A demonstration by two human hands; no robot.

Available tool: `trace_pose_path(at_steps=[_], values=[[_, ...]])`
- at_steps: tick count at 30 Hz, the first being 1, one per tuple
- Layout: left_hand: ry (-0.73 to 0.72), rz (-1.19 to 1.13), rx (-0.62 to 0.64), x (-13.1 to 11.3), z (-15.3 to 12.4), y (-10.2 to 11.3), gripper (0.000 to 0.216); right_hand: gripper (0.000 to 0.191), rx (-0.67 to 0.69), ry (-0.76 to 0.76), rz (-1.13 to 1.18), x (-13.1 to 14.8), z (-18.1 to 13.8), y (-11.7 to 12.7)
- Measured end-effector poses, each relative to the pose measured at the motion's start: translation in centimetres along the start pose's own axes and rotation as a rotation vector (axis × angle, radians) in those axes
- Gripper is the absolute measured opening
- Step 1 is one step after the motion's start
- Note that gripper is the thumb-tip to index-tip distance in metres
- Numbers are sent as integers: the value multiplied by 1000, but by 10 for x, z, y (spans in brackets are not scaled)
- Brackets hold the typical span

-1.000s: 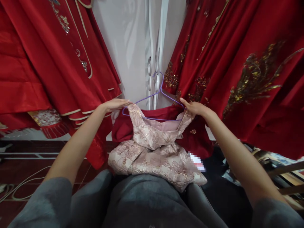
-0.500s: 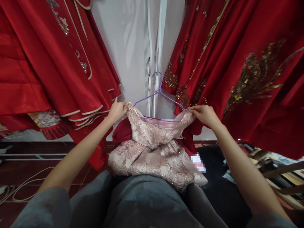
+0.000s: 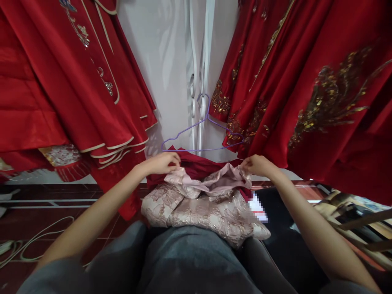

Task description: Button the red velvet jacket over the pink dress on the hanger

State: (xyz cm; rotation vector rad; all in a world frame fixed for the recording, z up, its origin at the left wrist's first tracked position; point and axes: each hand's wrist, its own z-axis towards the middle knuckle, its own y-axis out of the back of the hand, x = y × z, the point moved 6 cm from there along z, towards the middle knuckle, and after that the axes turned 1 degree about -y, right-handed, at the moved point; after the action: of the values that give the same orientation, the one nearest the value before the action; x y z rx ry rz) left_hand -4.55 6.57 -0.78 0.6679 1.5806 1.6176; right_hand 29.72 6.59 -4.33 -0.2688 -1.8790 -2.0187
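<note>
A pale pink brocade dress [image 3: 211,208] lies bunched across my lap, its neckline sagging open between my hands. My left hand [image 3: 163,162] pinches one shoulder of the dress. The other shoulder is between the fingers of my right hand [image 3: 257,165]. Just beyond the dress, a purple hanger [image 3: 200,149] hangs by its hook at a white metal rack post [image 3: 202,107], free of the dress. Dark red cloth [image 3: 196,161] shows behind the neckline. A paper tag [image 3: 257,207], blurred out, rests at the dress's right side.
Red gowns with gold trim [image 3: 101,102] hang on the left, and red gowns with sequin patterns [image 3: 324,102] on the right. A white cable [image 3: 39,237] lies on the tiled floor at left. A wooden rack [image 3: 364,222] with items stands at lower right.
Both shoulders of the dress have come off the hanger and moved down toward me, the neckline folding. The hanger stays hanging, now bare.
</note>
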Motion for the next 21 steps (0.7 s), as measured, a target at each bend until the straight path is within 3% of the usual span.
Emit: trace_pose_path(at_steps=[4,7,9,14,21], values=[[-110,71,-163,-39,48,8,20,18,-177,153,-37,37,-5,31],[-102,125,-198,-40,82,-4,15,18,-366,367,-77,64,-6,55],[-69,148,-164,-35,97,-19,13,18,-470,429,-139,68,-5,65],[-54,127,-86,-30,98,-48,12,17,-516,403,-256,36,4,73],[-49,-27,-106,-35,63,-38,14,13,-500,225,-515,-27,10,73]])
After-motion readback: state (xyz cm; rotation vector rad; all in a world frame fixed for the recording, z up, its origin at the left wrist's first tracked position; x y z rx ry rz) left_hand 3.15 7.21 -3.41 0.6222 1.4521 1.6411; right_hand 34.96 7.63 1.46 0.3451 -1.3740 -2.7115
